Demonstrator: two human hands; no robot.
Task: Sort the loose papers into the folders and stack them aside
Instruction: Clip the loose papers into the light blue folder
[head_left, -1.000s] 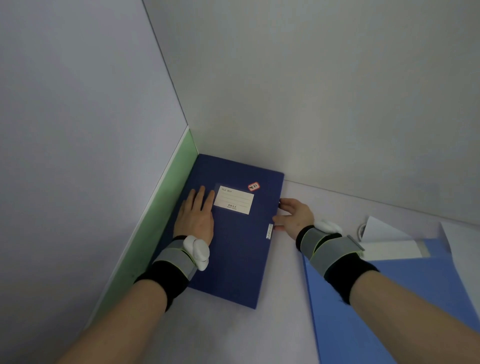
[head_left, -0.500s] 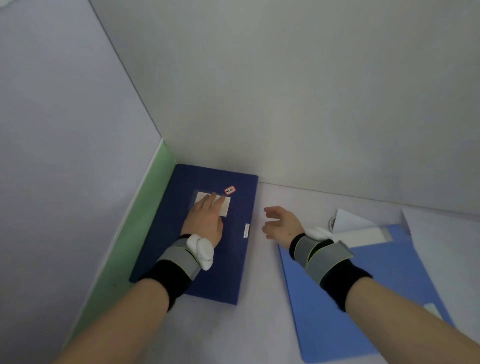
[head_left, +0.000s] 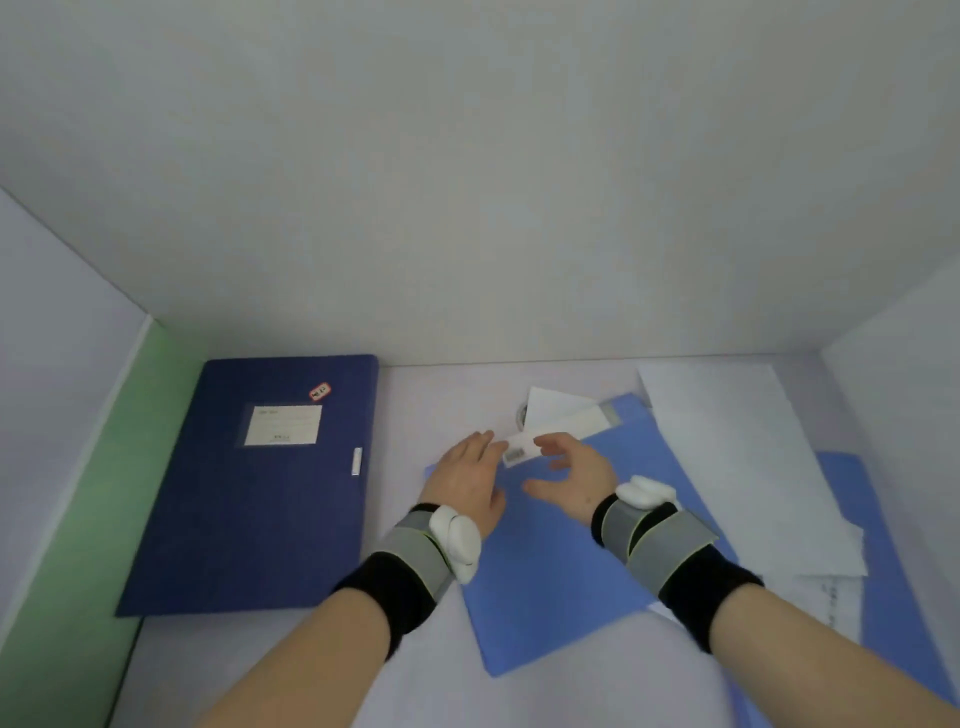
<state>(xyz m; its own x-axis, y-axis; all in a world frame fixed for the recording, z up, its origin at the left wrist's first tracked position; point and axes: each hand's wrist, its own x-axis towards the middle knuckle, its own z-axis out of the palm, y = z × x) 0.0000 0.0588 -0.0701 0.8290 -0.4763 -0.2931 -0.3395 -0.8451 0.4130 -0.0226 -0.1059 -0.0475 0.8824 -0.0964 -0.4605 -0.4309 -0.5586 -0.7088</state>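
A dark blue folder (head_left: 260, 509) with a white label lies closed in the left corner of the desk, untouched. A light blue folder (head_left: 550, 587) lies at the centre. My left hand (head_left: 467, 478) rests flat on its upper left corner, fingers apart. My right hand (head_left: 569, 473) hovers over the same folder with fingers spread, holding nothing. Between my fingertips lies a small white barcode label (head_left: 519, 451) on the folder's spine. Loose white sheets (head_left: 737, 467) lie across the right side, and a folded white paper (head_left: 556, 410) sticks out behind the folder.
A green strip (head_left: 88, 519) runs along the left wall. White walls close the desk at the back and on both sides. A second light blue folder (head_left: 893, 571) lies under the sheets at the right. A small round object (head_left: 521, 414) sits behind the folded paper.
Both hands left the dark blue folder and moved right onto the light blue folder. My view turned right, so the dark folder now sits at the left.
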